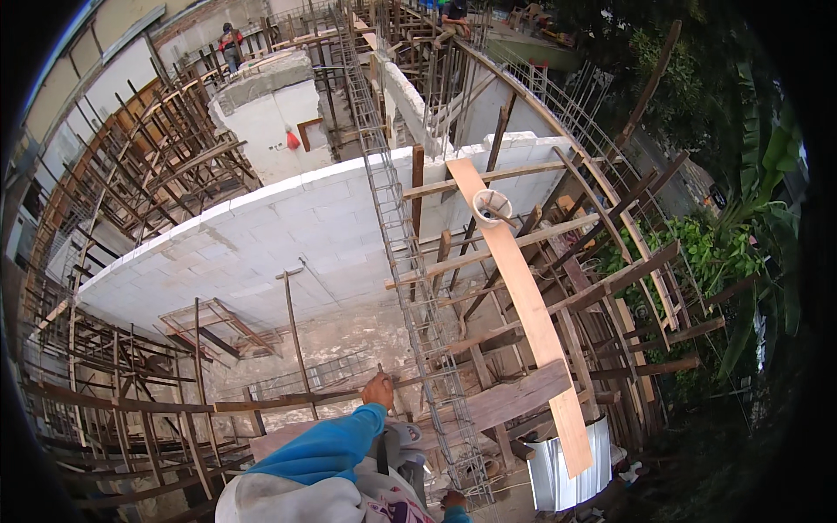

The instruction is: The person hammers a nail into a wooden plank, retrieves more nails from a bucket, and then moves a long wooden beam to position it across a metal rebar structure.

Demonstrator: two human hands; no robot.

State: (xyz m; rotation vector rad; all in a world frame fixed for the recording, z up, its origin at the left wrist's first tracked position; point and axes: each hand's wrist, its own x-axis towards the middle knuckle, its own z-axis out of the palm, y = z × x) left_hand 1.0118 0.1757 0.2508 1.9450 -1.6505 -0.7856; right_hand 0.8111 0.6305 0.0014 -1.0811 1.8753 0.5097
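Observation:
My left hand [377, 391], at the end of a blue sleeve, is closed around a thin wooden pole [296, 402] that runs across in front of me. Low in the view, my right hand [453, 499] is beside a long steel rebar cage [433, 370]; its fingers are too dark and small to read. The cage stretches away from me past the end of a white block wall [288, 213]. Right of it, a narrow plywood strip [527, 292] lies across timber beams. A white bucket [492, 209] with a stick-like tool in it stands on the strip.
A wide weathered plank [510, 397] crosses near me, above corrugated metal sheet [571, 466]. Open gaps show between timber beams [628, 283] on the right. Wooden scaffold poles [131, 357] crowd the left. One person [231, 45] is far left, another [454, 17] at the far top.

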